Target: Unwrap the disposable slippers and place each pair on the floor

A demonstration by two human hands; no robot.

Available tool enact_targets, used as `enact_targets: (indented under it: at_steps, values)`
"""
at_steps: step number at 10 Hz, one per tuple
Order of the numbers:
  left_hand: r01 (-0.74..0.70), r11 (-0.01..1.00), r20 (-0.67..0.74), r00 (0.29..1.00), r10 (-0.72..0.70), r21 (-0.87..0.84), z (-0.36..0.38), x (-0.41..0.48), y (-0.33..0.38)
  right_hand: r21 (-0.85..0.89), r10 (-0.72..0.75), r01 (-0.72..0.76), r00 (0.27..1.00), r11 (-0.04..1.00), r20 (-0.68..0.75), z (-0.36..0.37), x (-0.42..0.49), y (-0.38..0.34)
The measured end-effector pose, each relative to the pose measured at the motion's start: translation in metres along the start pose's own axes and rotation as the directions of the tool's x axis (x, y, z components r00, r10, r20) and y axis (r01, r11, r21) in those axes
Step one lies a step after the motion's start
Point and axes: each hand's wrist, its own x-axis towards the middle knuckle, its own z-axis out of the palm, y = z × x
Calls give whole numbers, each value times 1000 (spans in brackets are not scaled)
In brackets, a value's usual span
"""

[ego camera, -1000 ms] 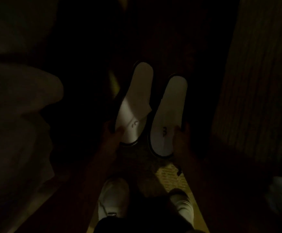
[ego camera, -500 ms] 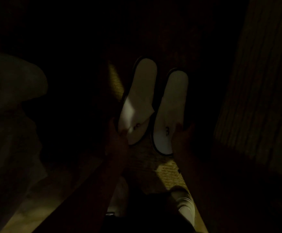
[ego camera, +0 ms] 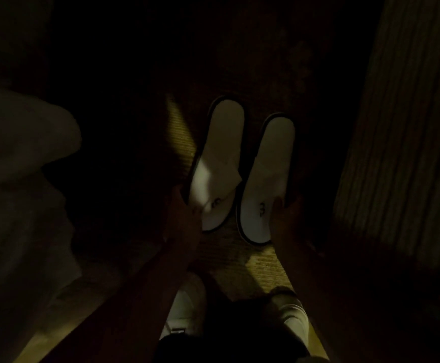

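Head view: both hands' grip (ego camera: 187, 213) (ego camera: 284, 213) on slippers (ego camera: 266, 179).

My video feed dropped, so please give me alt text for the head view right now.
Two white slippers lie side by side on a dim carpeted floor, the left hand gripping the left one's heel end, the right hand the right one's. The room is very dark, with pale bedding at the left.
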Motion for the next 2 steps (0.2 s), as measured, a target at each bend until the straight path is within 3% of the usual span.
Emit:
enact_targets:
  at_steps: [2]
  values:
    - [-68,997,39,997,70,-41,-15,3,7,12,-65,64,996,998,59,-13,-4,-5]
